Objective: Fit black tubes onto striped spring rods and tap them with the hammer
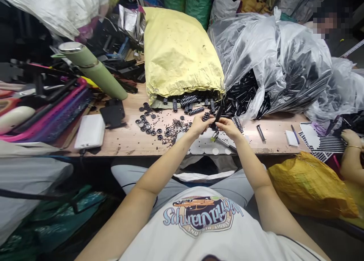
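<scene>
At the middle of the workbench, just before the mouth of the yellow woven sack, the left hand pinches a studded black barrel in narrowed fingers, while the right hand grips a slim black handle-like piece beside it; whether the two parts touch, I cannot tell. The step in hand looks like fitting these together, and the next move seems to call for lining up their ends, with a firm pinch on each. A metal-shafted tool lies just below the right hand. More barrels spill from the sack, and small black round caps lie scattered to the left. As for writing, the white T-shirt carries large upside-down lettering, "World Champs", with a smaller line too unclear to read for certain; the green sacks bear pale, illegible print.
</scene>
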{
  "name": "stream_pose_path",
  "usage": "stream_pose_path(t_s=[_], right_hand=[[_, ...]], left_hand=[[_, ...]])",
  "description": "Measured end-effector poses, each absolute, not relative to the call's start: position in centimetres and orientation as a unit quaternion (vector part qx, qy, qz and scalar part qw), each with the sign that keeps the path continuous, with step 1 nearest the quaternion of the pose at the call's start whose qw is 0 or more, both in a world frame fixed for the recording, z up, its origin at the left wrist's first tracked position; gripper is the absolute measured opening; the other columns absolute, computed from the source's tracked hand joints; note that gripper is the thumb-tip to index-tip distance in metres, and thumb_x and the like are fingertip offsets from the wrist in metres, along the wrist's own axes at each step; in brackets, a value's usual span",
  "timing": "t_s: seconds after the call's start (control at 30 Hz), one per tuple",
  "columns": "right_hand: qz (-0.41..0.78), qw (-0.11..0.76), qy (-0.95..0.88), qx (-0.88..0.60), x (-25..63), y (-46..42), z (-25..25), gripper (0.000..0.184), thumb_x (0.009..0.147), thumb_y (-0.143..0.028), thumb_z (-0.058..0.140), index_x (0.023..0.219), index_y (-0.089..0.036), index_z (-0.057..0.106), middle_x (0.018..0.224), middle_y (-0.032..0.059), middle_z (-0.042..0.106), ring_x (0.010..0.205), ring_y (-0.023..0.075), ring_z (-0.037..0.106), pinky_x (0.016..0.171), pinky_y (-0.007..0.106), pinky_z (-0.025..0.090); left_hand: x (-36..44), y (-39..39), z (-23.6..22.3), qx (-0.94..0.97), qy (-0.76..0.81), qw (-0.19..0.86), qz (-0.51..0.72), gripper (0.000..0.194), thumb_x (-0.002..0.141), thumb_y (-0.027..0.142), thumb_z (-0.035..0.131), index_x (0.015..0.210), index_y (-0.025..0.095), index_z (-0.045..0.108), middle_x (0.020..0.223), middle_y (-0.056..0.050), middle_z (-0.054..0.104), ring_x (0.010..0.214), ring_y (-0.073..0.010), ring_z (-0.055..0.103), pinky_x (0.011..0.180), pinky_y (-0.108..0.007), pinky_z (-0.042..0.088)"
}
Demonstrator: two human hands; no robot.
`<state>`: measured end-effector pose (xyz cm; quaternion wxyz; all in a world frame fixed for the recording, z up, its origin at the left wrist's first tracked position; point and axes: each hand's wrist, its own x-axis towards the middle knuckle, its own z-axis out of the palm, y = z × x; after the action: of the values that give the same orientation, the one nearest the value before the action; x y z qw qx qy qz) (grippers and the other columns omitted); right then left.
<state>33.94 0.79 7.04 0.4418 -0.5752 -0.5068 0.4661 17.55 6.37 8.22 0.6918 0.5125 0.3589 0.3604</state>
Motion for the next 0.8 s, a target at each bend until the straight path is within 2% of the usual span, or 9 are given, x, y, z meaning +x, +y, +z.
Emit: stream_pose_path(t_s=[0.1,0.2,0.27,0.33,0.4,0.47,0.53,0.67,0.8], right_hand=[[0.333,0.424,-0.588,-0.603,32.5,-0.3,8.3,0.076,0.067,-0.059,0.072,0.127,-0.017,0.051,0.117,0.0128,0.06,0.099,0.0236,0.061,0.083,0.041,0.053],[0.179,0.372,-0.694,-0.59,31.6,-0.9,9.3,0.1,0.058,-0.051,0.082,0.142,-0.018,0.036,0.142,0.016,0.043,0.132,0.0304,0.041,0.109,0.049,0.036],[0.156,0.335,-0.728,-0.578,31.3,-0.8,9.3,0.092,0.065,-0.045,0.079,0.141,-0.018,0.036,0.142,0.0153,0.044,0.134,0.0292,0.039,0.113,0.049,0.031],[0.151,0.328,-0.72,-0.593,31.5,-0.8,8.7,0.075,0.074,-0.039,0.073,0.139,-0.019,0.04,0.138,0.0141,0.049,0.131,0.0269,0.043,0.113,0.047,0.032],[0.14,0.338,-0.688,-0.627,32.1,-1.1,7.8,0.063,0.078,-0.034,0.069,0.134,-0.019,0.045,0.134,0.0135,0.052,0.128,0.026,0.045,0.111,0.046,0.035],[0.132,0.349,-0.649,-0.662,32.9,-1.7,6.7,0.052,0.08,-0.032,0.066,0.127,-0.018,0.051,0.128,0.0131,0.056,0.124,0.0255,0.048,0.107,0.045,0.038],[0.135,0.356,-0.621,-0.685,33.6,-2.6,5.8,0.042,0.081,-0.032,0.064,0.12,-0.017,0.056,0.121,0.0131,0.059,0.117,0.0247,0.053,0.101,0.043,0.043],[0.156,0.356,-0.608,-0.692,34.0,-4.2,4.8,0.03,0.082,-0.033,0.062,0.106,-0.016,0.062,0.112,0.0122,0.063,0.108,0.0228,0.057,0.093,0.039,0.048],[0.183,0.35,-0.605,-0.692,33.2,-5.1,4.4,0.026,0.085,-0.036,0.06,0.101,-0.017,0.064,0.109,0.011,0.065,0.105,0.0217,0.059,0.09,0.038,0.049]], left_hand=[[16.9,5.6,8.9,0.485,0.359,0.71,0.364,0.023,0.068,0.029,0.073,0.075,0.014,0.058,0.044,0.007,0.043,0.034,-0.0048,0.035,0.036,-0.017,0.024],[16.4,5.1,8.7,0.474,0.36,0.723,0.35,0.023,0.066,0.028,0.074,0.073,0.015,0.056,0.045,0.007,0.043,0.035,-0.005,0.036,0.036,-0.017,0.024],[16.2,5.0,8.1,0.484,0.371,0.719,0.334,0.022,0.066,0.028,0.073,0.073,0.015,0.057,0.045,0.007,0.044,0.035,-0.0055,0.036,0.037,-0.018,0.025],[16.0,5.0,7.1,0.508,0.4,0.688,0.328,0.019,0.069,0.029,0.07,0.075,0.015,0.058,0.045,0.006,0.045,0.036,-0.0066,0.037,0.039,-0.02,0.029],[15.6,5.1,5.9,0.564,0.439,0.615,0.332,0.017,0.073,0.03,0.066,0.077,0.015,0.061,0.052,0.003,0.053,0.045,-0.0099,0.047,0.048,-0.022,0.038],[15.0,4.9,4.8,0.657,0.462,0.504,0.318,0.016,0.076,0.03,0.064,0.081,0.015,0.065,0.07,-0.003,0.064,0.065,-0.0158,0.059,0.063,-0.025,0.046],[14.5,4.4,3.9,0.762,0.45,0.389,0.256,0.018,0.078,0.027,0.062,0.09,0.015,0.067,0.091,-0.008,0.067,0.085,-0.0209,0.063,0.075,-0.029,0.048],[14.0,3.0,3.0,0.879,0.41,0.227,0.086,0.025,0.077,0.019,0.058,0.1,0.016,0.067,0.113,-0.012,0.06,0.09,-0.0247,0.064,0.074,-0.032,0.049],[14.0,3.0,2.8,0.872,0.428,0.227,0.063,0.018,0.076,0.014,0.058,0.092,0.015,0.067,0.108,-0.013,0.061,0.091,-0.0261,0.064,0.075,-0.033,0.049]])
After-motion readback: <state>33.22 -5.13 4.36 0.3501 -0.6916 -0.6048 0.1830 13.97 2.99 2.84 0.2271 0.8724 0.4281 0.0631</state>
